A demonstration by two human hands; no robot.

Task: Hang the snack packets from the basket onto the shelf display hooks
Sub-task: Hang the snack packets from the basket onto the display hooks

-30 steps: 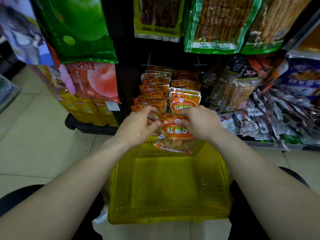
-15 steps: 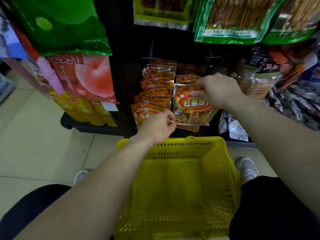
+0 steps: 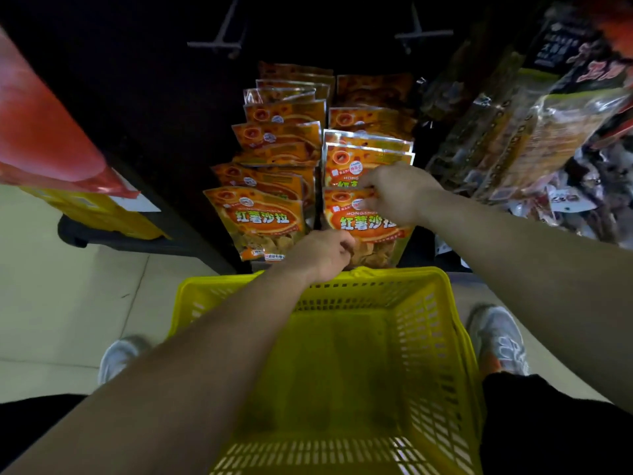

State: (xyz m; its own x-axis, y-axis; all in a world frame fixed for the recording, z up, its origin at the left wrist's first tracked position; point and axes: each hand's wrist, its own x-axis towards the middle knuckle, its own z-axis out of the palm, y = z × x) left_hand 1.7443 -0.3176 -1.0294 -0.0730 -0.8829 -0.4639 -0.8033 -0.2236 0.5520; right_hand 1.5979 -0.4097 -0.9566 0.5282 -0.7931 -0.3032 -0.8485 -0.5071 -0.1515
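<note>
The packet (image 3: 370, 228) now meets the row (image 3: 368, 145) beyond your fingers. Your right hand (image 3: 397, 195) pinches its top, left hand (image 3: 322, 253) its bottom. Basket (image 3: 219, 281) shows none left: final hooking.

Grey sneakers (image 3: 498, 341) on beige tile floor (image 3: 68, 286); red bag (image 3: 41, 138) upper left.

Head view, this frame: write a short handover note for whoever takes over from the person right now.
Right hand grips the top edge of the front orange snack packet in the right row.
Left hand pinches that packet's lower left part.
The right hand hides whether the packet sits on its hook.
Left row of packets hangs beside it.
Yellow basket shows no packets inside.
Left to do: confirm the packet is seated, then release. This is probably the last one.
</note>
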